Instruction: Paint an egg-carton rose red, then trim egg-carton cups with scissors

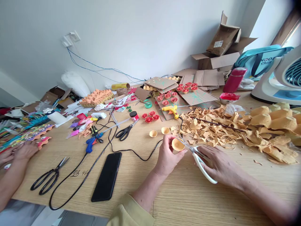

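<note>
Between the thumb and fingers of my left hand (pixel 168 158) is a yellow-orange egg carton cup (pixel 178 145), its hollow side facing up. My right hand (pixel 217 164) grips a pair of white-handled scissors (pixel 199 163), with the blades at the cup's rim. Just beyond my left hand, two more cut cups lie on the table, one cup (pixel 153 134) to the left of the other cup (pixel 165 130). A heap of carton scraps (pixel 211 124) spreads out behind my right hand.
Black scissors (pixel 50 177), a phone (pixel 107 176), a blue glue gun (pixel 90 144) and its cable lie to the left. Red paper roses (pixel 150 116) and a yellow glue gun (pixel 171 110) are farther back. Another person's hand (pixel 25 150) is at far left; a fan (pixel 282 75) stands right.
</note>
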Available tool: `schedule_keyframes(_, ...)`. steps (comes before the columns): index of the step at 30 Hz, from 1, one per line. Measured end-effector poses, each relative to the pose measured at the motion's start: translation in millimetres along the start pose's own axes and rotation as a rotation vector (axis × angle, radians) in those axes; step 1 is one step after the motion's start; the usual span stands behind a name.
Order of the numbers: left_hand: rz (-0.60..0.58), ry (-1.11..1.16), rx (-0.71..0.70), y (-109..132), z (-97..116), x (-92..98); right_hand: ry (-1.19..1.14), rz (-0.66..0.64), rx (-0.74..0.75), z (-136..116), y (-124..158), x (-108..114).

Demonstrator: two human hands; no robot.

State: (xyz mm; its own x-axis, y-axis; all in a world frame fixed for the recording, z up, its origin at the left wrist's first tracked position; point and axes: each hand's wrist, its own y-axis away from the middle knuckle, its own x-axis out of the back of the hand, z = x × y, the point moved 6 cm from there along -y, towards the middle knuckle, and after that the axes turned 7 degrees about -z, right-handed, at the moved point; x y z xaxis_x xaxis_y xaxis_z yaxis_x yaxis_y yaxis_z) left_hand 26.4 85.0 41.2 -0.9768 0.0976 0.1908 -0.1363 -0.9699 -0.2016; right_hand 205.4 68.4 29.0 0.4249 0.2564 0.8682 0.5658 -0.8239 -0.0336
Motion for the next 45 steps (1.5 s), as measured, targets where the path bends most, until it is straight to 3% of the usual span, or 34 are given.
schedule_keyframes(10,-0.084,0.179,-0.015,-1.9,-2.7,-5.6,-0.021,0.056,-0.039,0.5,-0.9,8.1)
schedule_keyframes(19,-0.161,0.291,0.021,-5.5,-1.5,-1.7,-0.097,0.041,-0.131,9.4,2.1,1.0)
schedule_keyframes(26,-0.114,0.292,0.027,-9.5,-9.4,0.4,-0.072,0.023,-0.06,1.3,0.1,5.1)
schedule_keyframes(45,-0.229,0.348,0.042,-6.9,-10.8,-9.0,0.088,0.077,0.02,2.4,1.0,5.9)
